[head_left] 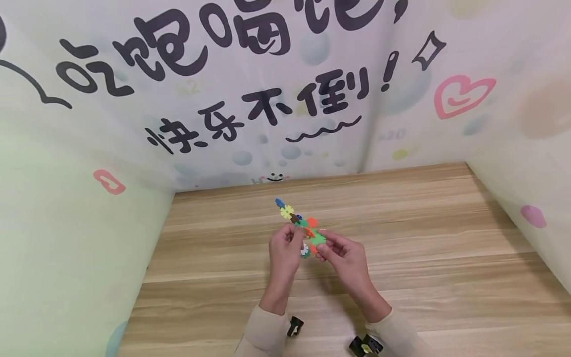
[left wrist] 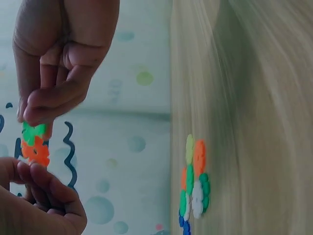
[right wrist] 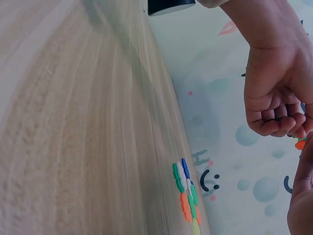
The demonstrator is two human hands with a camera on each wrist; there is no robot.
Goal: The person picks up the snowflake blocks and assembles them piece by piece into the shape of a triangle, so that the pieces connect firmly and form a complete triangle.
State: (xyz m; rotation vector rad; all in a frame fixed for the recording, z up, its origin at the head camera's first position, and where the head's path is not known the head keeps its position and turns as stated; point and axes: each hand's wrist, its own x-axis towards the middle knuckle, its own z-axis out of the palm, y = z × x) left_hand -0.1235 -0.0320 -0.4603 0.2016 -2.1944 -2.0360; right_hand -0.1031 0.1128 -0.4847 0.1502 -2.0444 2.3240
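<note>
Two hands: left hand (head_left: pixel 285 245) pinches one orange disc (left wrist: pixel 40 155); right hand (head_left: pixel 350 254) pinches one green disc (left wrist: pixel 33 131). Both discs touch, between the hands. One multicoloured cluster (left wrist: pixel 190 178) lies apart on the table (head_left: pixel 446 223).

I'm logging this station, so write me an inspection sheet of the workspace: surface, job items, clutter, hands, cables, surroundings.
Surface: wood-grain tabletop.
Job items: green disc and orange disc touching, held above the tabletop; other coloured discs lie on it, joins unclear.
Clutter: nothing seen beyond a black device by each cuff.
Left hand: pinches the orange disc.
Right hand: pinches the green disc.
Cables: nothing seen.
Surroundings: printed wall ahead with dark lettering; pale side walls.
</note>
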